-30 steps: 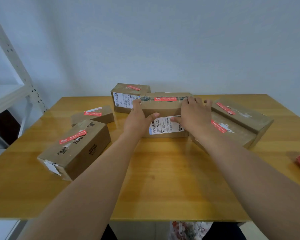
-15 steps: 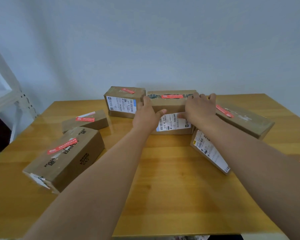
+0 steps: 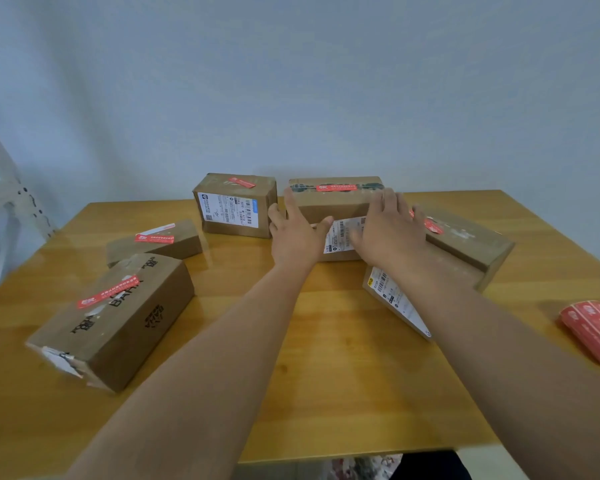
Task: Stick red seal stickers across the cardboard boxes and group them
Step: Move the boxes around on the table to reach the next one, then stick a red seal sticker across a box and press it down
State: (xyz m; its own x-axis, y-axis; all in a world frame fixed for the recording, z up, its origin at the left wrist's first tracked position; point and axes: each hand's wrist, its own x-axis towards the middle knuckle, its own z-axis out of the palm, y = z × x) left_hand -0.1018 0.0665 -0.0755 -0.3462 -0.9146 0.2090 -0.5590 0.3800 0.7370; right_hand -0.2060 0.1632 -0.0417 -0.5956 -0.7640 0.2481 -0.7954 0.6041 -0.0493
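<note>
Several brown cardboard boxes lie on the wooden table (image 3: pixel 326 382), each with a red seal sticker on top. My left hand (image 3: pixel 293 237) is at the left front corner of the centre box (image 3: pixel 329 204), fingers spread and thumb across its front. My right hand (image 3: pixel 387 230) hovers with spread fingers over that box's white label and right end. The box's red sticker (image 3: pixel 336 187) runs along its top. A labelled box (image 3: pixel 236 207) stands just left of it. Stacked boxes (image 3: pixel 465 240) sit to the right, partly hidden by my right arm.
A flat small box (image 3: pixel 160 242) and a large box (image 3: pixel 118 320) lie apart at the left. A roll of red stickers (image 3: pixel 593 332) lies near the table's right edge. A white metal shelf (image 3: pixel 11 206) stands at the far left, and a wall runs behind the table.
The centre box has slid back, close beside the labelled box. My hands have loosened from its sides and the fingers have spread. The view has tilted upward.
</note>
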